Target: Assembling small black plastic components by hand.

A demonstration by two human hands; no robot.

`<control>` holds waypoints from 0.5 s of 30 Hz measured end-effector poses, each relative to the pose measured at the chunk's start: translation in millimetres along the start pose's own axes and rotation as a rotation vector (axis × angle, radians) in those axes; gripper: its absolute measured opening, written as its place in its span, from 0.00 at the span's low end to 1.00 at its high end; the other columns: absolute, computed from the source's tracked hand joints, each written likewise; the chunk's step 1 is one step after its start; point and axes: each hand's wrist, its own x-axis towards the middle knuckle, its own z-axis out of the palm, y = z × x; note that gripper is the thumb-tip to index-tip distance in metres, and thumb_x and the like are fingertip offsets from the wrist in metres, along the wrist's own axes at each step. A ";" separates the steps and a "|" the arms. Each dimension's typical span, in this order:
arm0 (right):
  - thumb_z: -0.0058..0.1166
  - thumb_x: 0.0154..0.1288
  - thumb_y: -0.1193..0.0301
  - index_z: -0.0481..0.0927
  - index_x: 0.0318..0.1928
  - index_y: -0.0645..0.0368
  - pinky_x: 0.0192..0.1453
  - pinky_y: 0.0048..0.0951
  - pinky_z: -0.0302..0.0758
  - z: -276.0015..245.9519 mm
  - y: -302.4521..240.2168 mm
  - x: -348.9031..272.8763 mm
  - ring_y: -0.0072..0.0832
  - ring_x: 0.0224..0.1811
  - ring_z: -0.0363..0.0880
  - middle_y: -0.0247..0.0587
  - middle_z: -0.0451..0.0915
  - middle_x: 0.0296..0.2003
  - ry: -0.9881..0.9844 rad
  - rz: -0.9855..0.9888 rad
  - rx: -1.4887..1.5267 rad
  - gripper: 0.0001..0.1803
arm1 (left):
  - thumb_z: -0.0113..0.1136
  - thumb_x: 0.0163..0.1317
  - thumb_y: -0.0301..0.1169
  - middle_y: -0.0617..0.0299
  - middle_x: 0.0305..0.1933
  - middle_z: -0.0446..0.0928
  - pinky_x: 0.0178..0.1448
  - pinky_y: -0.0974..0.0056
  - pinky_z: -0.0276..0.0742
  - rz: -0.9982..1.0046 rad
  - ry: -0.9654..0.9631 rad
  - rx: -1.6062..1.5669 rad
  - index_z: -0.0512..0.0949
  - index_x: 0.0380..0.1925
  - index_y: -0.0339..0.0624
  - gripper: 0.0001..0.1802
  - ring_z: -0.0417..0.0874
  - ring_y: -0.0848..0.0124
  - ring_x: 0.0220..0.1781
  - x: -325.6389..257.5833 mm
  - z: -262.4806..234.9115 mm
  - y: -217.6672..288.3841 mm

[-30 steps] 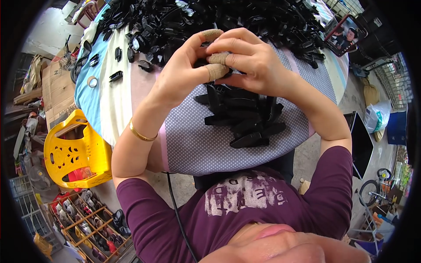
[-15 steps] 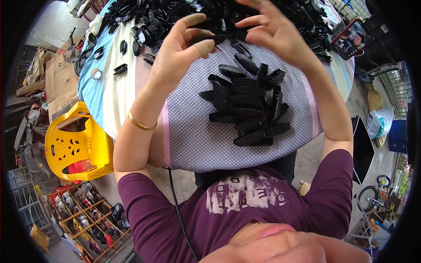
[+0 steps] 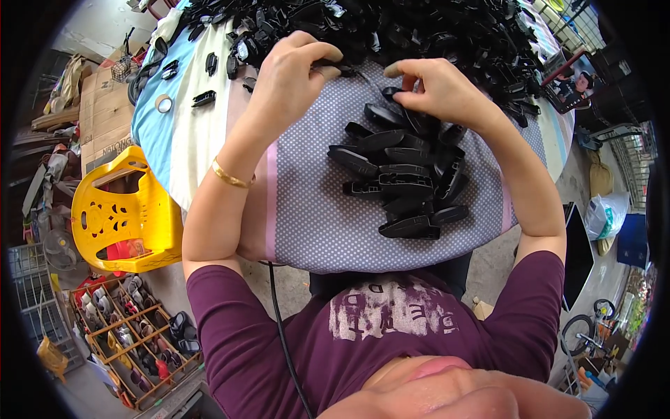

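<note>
The hands have parted since a second ago: the left hand (image 3: pixel 293 70) pinches a black plastic clip (image 3: pixel 333 68) at the big heap (image 3: pixel 419 28), while the right hand (image 3: pixel 436 91), fingers curled, sets another on the sorted pile (image 3: pixel 405 178) lying on the dotted surface (image 3: pixel 314 216).

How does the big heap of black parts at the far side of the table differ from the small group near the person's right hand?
The far heap is large, jumbled and spread across the table's far side; the near group is small, with pieces lying roughly side by side. The left hand reaches the heap's edge; the right hand rests on the near group. Both are black plastic pieces.
</note>
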 end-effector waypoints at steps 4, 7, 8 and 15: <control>0.54 0.47 0.72 0.78 0.43 0.62 0.34 0.26 0.73 -6.1 -9.3 -1.9 0.28 0.27 0.75 0.42 0.78 0.27 -0.117 0.021 -0.056 0.19 | 0.60 0.46 0.21 0.58 0.42 0.74 0.50 0.61 0.70 0.182 0.175 0.394 0.80 0.36 0.43 0.14 0.72 0.60 0.45 5.2 8.1 -19.4; 0.55 0.45 0.68 0.80 0.38 0.63 0.39 0.31 0.75 -4.6 -11.3 -1.1 0.35 0.31 0.78 0.46 0.79 0.28 -0.148 0.008 -0.137 0.17 | 0.60 0.44 0.21 0.59 0.45 0.73 0.50 0.60 0.70 0.183 0.114 0.433 0.80 0.37 0.45 0.17 0.72 0.60 0.46 4.3 12.8 -33.2; 0.55 0.43 0.66 0.81 0.35 0.63 0.42 0.35 0.76 -5.0 -12.4 -1.4 0.39 0.34 0.80 0.49 0.80 0.29 -0.132 -0.007 -0.197 0.18 | 0.60 0.44 0.21 0.59 0.45 0.73 0.50 0.60 0.70 0.189 0.114 0.426 0.80 0.37 0.45 0.17 0.72 0.60 0.46 6.2 13.6 -33.3; 0.55 0.45 0.71 0.76 0.43 0.62 0.42 0.34 0.74 0.3 -9.6 -7.5 0.39 0.35 0.78 0.47 0.78 0.32 0.060 -0.112 -0.229 0.20 | 0.61 0.45 0.23 0.59 0.42 0.74 0.49 0.59 0.70 0.279 0.159 0.313 0.74 0.37 0.43 0.16 0.74 0.61 0.47 9.6 19.2 -15.6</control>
